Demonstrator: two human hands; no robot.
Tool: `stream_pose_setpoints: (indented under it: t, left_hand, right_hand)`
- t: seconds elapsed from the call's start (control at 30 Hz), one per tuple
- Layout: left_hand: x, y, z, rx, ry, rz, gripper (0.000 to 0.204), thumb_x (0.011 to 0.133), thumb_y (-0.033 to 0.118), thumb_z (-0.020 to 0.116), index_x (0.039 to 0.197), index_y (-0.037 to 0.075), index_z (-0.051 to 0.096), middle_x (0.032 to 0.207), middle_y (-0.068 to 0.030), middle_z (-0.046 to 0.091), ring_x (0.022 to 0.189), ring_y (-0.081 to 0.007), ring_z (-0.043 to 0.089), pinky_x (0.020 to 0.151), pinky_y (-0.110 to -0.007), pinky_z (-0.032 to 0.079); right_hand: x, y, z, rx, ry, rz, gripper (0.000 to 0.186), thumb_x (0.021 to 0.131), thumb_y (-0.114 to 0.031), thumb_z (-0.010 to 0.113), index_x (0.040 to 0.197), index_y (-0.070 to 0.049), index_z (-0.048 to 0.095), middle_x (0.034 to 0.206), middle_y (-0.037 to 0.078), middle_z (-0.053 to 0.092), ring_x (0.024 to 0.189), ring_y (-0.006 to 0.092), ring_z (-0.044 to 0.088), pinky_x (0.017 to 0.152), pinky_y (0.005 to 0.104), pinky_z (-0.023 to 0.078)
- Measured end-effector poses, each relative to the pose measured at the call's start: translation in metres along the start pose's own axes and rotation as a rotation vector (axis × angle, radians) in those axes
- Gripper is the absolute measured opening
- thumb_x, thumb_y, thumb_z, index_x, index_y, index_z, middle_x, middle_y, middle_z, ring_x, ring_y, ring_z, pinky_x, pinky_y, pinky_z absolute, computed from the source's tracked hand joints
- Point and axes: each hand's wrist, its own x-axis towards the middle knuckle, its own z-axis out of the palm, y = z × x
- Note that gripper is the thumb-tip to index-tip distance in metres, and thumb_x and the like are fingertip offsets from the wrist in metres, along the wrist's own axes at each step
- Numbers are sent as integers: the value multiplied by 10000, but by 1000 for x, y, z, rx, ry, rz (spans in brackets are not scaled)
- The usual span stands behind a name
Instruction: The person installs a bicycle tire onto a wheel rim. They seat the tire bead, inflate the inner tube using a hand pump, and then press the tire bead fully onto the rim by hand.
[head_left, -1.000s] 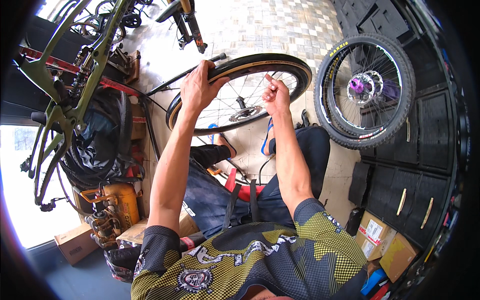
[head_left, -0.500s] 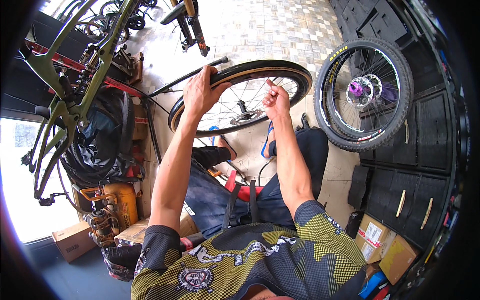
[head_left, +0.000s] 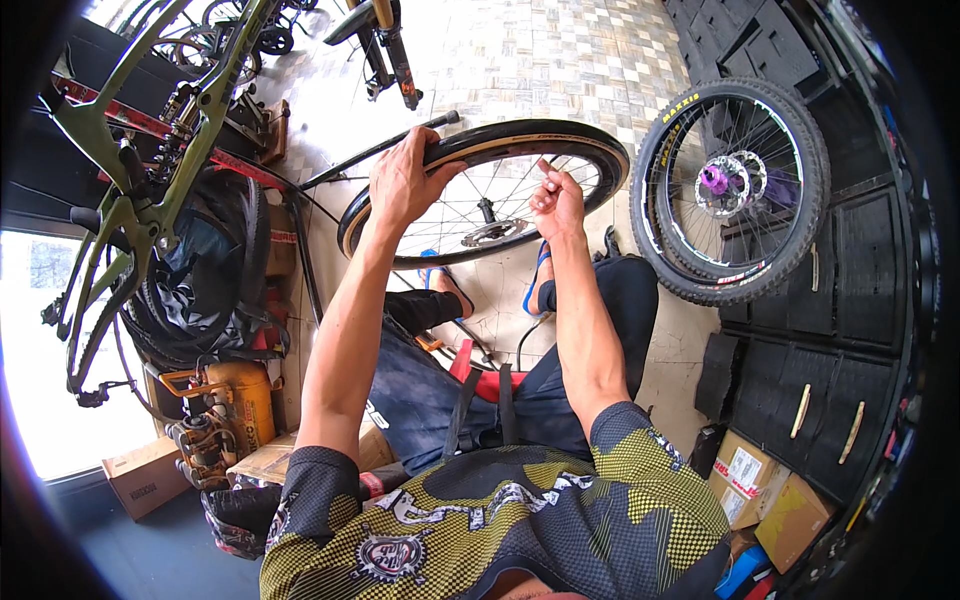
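A bicycle wheel (head_left: 540, 128) with a black tyre and tan sidewall leans tilted in front of me, above my feet. My left hand (head_left: 408, 185) is closed over the tyre at its upper left, the thumb along the sidewall. Inside the wheel's right part, in front of the spokes, is my right hand (head_left: 558, 203). Its fingers are curled in, with a fingertip pointing up toward the rim; whatever they pinch, if anything, is too small to make out. A disc brake rotor (head_left: 494, 233) sits around the hub at the wheel's lower middle.
Two knobby-tyred wheels (head_left: 660, 240) lean against black cabinets (head_left: 850, 270) at the right. A green bike frame (head_left: 205, 125) hangs at the left, above a yellow air compressor (head_left: 240, 398). Cardboard boxes (head_left: 745, 475) stand at the lower right. A suspension fork (head_left: 400, 65) is at the top.
The wheel has tipped slightly, its right side shifting a little outward. My right hand has moved slightly right along with it; my left hand keeps its grip on the tyre.
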Motion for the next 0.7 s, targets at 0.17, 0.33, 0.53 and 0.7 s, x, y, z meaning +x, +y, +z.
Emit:
stream_pose_setpoints:
  t: [0.17, 0.33, 0.53, 0.7]
  left_hand:
    - [0, -3, 1, -5, 19, 21, 592, 884, 505, 862, 1200, 73, 609, 962, -167, 755, 887, -369, 752, 797, -462, 570]
    - [0, -4, 0, -8, 6, 5, 599, 882, 507, 863, 1208, 73, 611, 980, -166, 758, 903, -367, 753, 803, -465, 572]
    - [-2, -5, -2, -3, -5, -21, 604, 884, 512, 859, 1217, 73, 612, 993, -167, 759, 921, -367, 753, 812, -466, 573]
    - [-3, -5, -3, 6, -14, -39, 604, 884, 511, 860, 1221, 75, 612, 1005, -171, 761, 931, -367, 755, 818, -465, 575]
  right_hand:
    - [2, 1, -3, -25, -4, -2, 306, 977, -179, 634, 1237, -36, 709, 688, -84, 435, 520, 73, 369, 536, 283, 368]
    - [2, 1, -2, -33, -14, -1, 306, 968, -168, 633, 1233, -33, 709, 688, -84, 434, 522, 72, 372, 538, 279, 368]
    - [0, 1, 3, -41, -8, 8, 307, 964, -159, 629, 1232, -28, 706, 681, -85, 428, 514, 73, 359, 536, 278, 362]
    - [0, 2, 2, -54, -11, 3, 320, 969, -159, 626, 1250, -23, 696, 680, -83, 429, 513, 75, 356, 534, 279, 361]
